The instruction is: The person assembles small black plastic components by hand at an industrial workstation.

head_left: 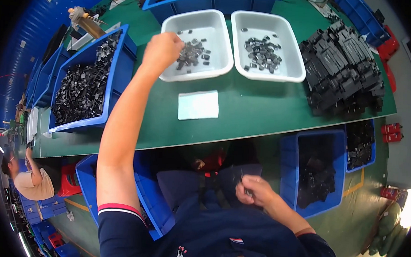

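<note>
My left hand reaches over the left edge of the left white tray, which holds several small black plastic pieces. Its fingers are curled together beside the pieces; what they hold, if anything, is hidden. My right hand is closed above my lap, below the table edge. Something small and dark shows at its fingers, too blurred to name. Similar black pieces lie in the right white tray. A pale rectangular sheet lies on the green table in front of the trays.
A blue bin full of small black parts stands left, another blue bin behind the trays. Flat black parts are piled right. More blue bins sit below the table. A person works far left.
</note>
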The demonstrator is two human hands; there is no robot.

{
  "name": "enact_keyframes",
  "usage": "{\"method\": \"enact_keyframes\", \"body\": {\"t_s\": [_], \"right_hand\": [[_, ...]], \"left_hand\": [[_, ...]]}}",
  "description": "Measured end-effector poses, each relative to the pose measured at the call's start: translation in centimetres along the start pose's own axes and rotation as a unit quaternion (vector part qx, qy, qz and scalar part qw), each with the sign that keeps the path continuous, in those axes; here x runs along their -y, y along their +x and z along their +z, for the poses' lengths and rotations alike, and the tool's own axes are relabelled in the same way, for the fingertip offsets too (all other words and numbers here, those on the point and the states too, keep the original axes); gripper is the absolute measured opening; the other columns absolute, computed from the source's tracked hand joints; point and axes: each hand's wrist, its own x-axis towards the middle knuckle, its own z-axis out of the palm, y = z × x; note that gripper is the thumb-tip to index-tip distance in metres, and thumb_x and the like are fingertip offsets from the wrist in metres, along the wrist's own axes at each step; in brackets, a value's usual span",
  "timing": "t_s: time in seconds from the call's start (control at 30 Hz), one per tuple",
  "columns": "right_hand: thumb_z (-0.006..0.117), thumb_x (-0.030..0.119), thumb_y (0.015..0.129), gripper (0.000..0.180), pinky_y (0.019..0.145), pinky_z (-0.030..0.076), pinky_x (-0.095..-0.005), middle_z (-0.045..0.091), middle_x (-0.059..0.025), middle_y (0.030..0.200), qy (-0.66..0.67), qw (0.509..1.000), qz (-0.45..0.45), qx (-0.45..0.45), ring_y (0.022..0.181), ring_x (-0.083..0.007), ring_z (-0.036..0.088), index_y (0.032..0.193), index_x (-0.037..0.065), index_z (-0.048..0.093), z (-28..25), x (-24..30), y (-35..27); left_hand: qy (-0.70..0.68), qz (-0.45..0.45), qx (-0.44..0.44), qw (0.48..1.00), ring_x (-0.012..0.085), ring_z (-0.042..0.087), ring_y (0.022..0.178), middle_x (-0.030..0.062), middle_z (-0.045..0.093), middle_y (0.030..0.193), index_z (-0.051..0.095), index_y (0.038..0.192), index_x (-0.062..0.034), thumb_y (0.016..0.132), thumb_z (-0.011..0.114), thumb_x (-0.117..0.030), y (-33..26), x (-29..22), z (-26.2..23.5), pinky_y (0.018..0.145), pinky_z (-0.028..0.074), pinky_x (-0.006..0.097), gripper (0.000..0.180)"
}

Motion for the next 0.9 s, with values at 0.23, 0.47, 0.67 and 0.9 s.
{"method": "enact_keyframes", "body": {"t_s": [0.23,0.47,0.67,0.9], "right_hand": [[0.044,0.037,0.095,0.037,0.045,0.038,-0.0235,0.051,-0.0077,0.060,-0.070,0.972,-0.185,-0.125,0.049,-0.0127,0.047,0.081,0.004,0.054,1.3,5.1,3.0],[0.045,0.035,0.095,0.035,0.046,0.039,-0.0225,0.052,-0.0065,0.061,-0.069,0.973,-0.187,-0.119,0.050,-0.0113,0.046,0.080,0.005,0.055,1.7,5.1,3.1],[0.045,0.038,0.094,0.040,0.045,0.038,-0.0249,0.051,-0.0086,0.061,-0.103,0.963,-0.194,-0.157,0.050,-0.0145,0.047,0.081,0.003,0.057,3.2,4.6,3.2],[0.044,0.038,0.095,0.041,0.057,0.046,-0.0231,0.060,-0.0066,0.078,-0.241,0.911,-0.219,-0.251,0.064,-0.0117,0.056,0.096,0.001,0.061,3.1,5.5,2.9]], "left_hand": [[-0.248,0.032,-0.007,0.968,0.0111,0.057,0.057,0.0087,0.063,0.064,0.064,0.085,0.0021,0.085,0.063,-0.026,-10.7,-7.6,-2.2,0.053,0.044,0.025,0.028],[-0.094,0.051,-0.092,0.990,0.0227,0.063,0.064,0.0103,0.066,0.075,0.065,0.088,-0.0031,0.082,0.065,-0.025,-6.4,-3.8,-0.9,0.059,0.048,0.032,0.023],[0.064,0.023,-0.098,0.993,0.0272,0.063,0.073,0.0124,0.066,0.081,0.066,0.091,-0.0081,0.082,0.062,-0.022,-2.3,-0.3,0.3,0.065,0.049,0.038,0.017],[-0.246,0.122,-0.053,0.960,0.0160,0.062,0.063,0.0105,0.067,0.079,0.066,0.095,-0.0023,0.085,0.061,-0.015,-11.4,-7.8,-0.6,0.056,0.047,0.029,0.017]]}}
